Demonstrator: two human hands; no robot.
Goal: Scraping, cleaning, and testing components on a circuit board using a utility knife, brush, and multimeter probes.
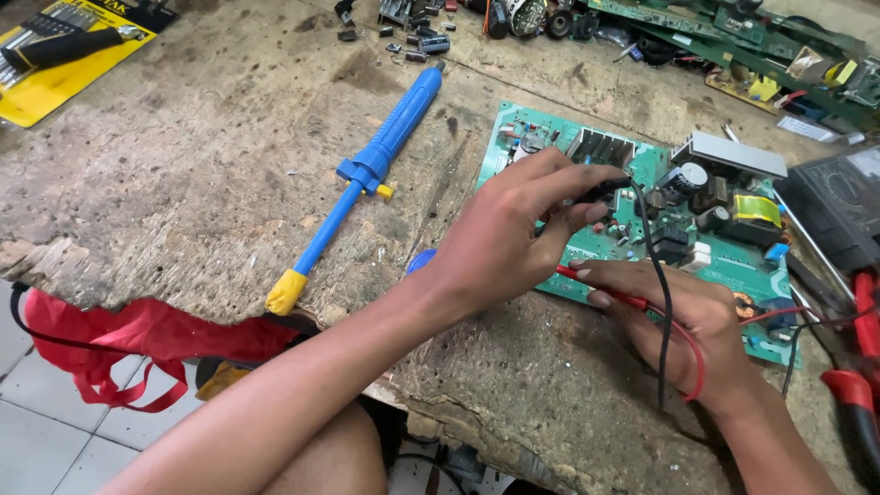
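I'm looking down on a worn, scarred workbench (183,183), and both hands are over the green circuit board (733,266) lying at about three o'clock from the centre of my view. My left hand (513,229) is closed in a pinch around the black probe (605,191), its tip down among the components near the board's upper middle; the black lead (662,302) drops away toward six o'clock. My right hand (683,316) lies at the board's near edge, at five o'clock from the left hand, fingers closed on the red probe (600,286), which points toward nine o'clock along that edge. The red lead (698,362) loops around the back of the right hand.

Out at nine o'clock from the board lies a blue desoldering pump (367,174) with a yellow end, slanting from twelve down to seven o'clock, well apart from both hands. A yellow tool card (55,82) sits at eleven o'clock in the far corner. Red-handled pliers (857,367) lie at the right edge, four o'clock, just beside a dark multimeter (839,206) at three. Loose boards and parts (733,46) crowd the one o'clock corner. A red cloth (119,339) hangs below the bench edge at eight o'clock.
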